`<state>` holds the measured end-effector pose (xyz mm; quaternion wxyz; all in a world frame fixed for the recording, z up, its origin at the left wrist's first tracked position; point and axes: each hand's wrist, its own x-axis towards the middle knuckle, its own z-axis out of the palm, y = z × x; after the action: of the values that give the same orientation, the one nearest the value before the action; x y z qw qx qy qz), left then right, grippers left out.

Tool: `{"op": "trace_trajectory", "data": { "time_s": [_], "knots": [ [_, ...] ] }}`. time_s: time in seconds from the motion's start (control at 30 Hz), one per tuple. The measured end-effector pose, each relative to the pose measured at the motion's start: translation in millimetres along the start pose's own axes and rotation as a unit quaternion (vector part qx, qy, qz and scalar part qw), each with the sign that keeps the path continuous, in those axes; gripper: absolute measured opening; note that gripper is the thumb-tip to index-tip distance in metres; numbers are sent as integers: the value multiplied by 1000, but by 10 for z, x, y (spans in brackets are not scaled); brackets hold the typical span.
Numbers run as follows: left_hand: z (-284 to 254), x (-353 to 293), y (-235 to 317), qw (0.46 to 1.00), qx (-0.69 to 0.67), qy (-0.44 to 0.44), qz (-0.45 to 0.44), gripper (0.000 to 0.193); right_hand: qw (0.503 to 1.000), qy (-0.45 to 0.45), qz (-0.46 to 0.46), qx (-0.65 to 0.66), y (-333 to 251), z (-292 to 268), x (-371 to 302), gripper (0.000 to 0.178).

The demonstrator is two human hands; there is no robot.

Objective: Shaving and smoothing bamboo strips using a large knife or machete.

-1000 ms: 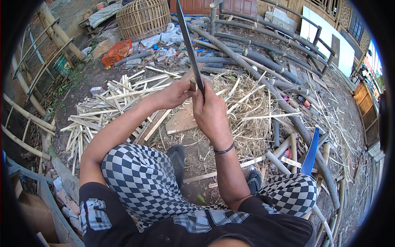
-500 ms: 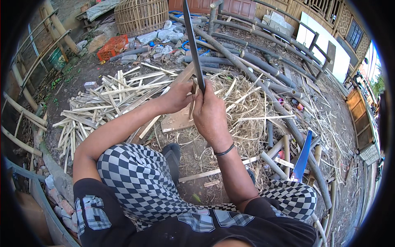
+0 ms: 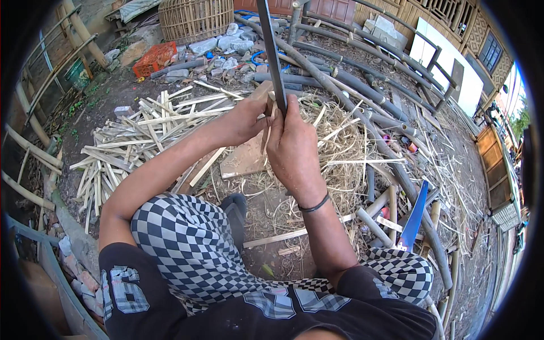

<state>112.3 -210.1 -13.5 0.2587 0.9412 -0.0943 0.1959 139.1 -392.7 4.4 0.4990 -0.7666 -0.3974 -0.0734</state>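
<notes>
My right hand [image 3: 293, 150] is closed around the lower part of a long dark-bladed knife [image 3: 272, 56], whose blade points up and away past the upper edge. Its handle is hidden. Close against it, my left hand [image 3: 249, 118] pinches a short, narrow bamboo strip [image 3: 265, 139] that crosses the blade near my fingers. Below the hands, a flat wooden board [image 3: 241, 162] lies on the ground. A heap of pale split bamboo sticks [image 3: 136, 133] spreads to the left. Curly bamboo shavings [image 3: 345, 141] are piled to the right.
A blue-bladed handsaw [image 3: 413, 218] leans beside my right knee. Long bamboo poles [image 3: 362, 116] run across the right side. Farther back are an orange crate [image 3: 154, 58], rubble [image 3: 226, 48] and a woven bamboo basket [image 3: 195, 20]. A bamboo fence [image 3: 34, 150] borders the left.
My hands have shifted very slightly, still together at the knife and strip. The blade leans a little differently, its upper end farther right. The view has shifted slightly.
</notes>
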Motion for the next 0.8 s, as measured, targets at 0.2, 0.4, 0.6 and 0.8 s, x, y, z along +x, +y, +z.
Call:
{"op": "trace_trajectory", "data": {
  "time_s": [0.2, 0.4, 0.6, 0.8],
  "knots": [
    [30, 10, -50, 1000, -8, -6, -5, 26, 1000, -12, -7, -24, 145, 58, 72, 25],
    [137, -41, -92, 1000, -21, 12, -3, 24, 998, -3, -13, -55, 260, 204, 60, 26],
    [195, -44, -201, 1000, -10, 7, -15, 28, 1000, -9, 6, -7, 115, 62, 35, 26],
    [271, -97, -358, 997, -56, -31, -45, 31, 1000, -6, -9, 11, 278, 216, 30, 26]
  ]
}}
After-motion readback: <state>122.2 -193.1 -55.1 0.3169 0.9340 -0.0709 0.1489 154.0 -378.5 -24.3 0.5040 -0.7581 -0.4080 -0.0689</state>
